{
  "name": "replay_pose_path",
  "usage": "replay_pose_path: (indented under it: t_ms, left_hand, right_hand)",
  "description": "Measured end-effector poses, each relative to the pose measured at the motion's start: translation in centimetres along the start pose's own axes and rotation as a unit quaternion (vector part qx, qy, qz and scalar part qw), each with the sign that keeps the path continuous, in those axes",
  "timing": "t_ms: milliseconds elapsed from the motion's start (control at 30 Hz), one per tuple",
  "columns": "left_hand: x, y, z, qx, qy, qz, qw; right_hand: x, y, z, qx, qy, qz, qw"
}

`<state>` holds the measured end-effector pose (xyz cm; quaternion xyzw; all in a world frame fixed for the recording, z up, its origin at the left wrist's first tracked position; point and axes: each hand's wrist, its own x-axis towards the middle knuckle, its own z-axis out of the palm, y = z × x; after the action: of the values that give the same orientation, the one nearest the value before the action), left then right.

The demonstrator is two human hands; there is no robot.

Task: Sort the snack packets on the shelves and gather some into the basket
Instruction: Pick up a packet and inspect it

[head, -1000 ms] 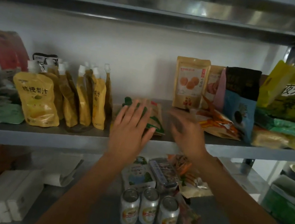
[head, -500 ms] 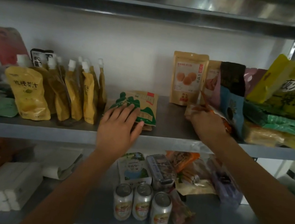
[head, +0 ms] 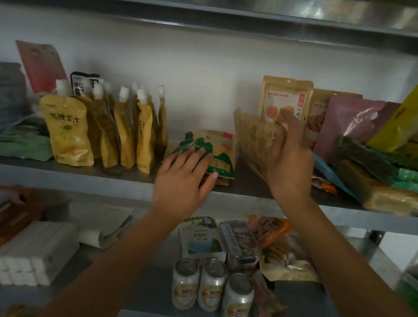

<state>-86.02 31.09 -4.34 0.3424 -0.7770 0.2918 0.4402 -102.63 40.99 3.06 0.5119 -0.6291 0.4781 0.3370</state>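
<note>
Shelf (head: pixel 251 193): smooth grey metal (dull sheen). Spouted pouches (head: pixel 69 129): glossy yellow plastic. Cans (head: pixel 211 286): shiny metal.

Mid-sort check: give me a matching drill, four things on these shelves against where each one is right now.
Things:
1. green-print packet
2. tan packet
3. cans
4. yellow spout pouches

Places:
A. standing on the lower shelf
B. held tilted by the right hand
C. upright, to the left of both hands
D. lying under the left hand

Pairs: 1-D, 2-B, 3-A, 4-C.
</note>
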Motion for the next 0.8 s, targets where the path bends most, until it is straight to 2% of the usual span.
replay_pose_path:
  t_ms: [67, 167, 333, 567, 800]
  left_hand:
    - [-0.1, 0.0, 0.1, -0.001, 0.001, -0.001, 1.000]
    - [-0.1, 0.0, 0.1, -0.005, -0.003, -0.003, 1.000]
    - [0.0, 0.1, -0.1, -0.008, -0.017, -0.009, 1.000]
    - [0.1, 0.2, -0.4, -0.009, -0.033, -0.013, 0.999]
    - [0.0, 0.5, -0.3, -0.027, -0.030, -0.025, 0.999]
  right_hand:
    - [-0.1, 0.1, 0.1, -0.048, -0.041, -0.075, 0.995]
    - [0.6, 0.6, 0.1, -0.066, -0.082, -0.100, 0.989]
    - [0.5, 1.6, 0.2, -0.029, -0.140, -0.051, 0.988]
    - [-0.8, 1.4, -1.5, 0.148, -0.054, 0.043, 0.987]
    - [-0.5, 1.7, -2.1, 0.097, -0.094, 0.064, 0.989]
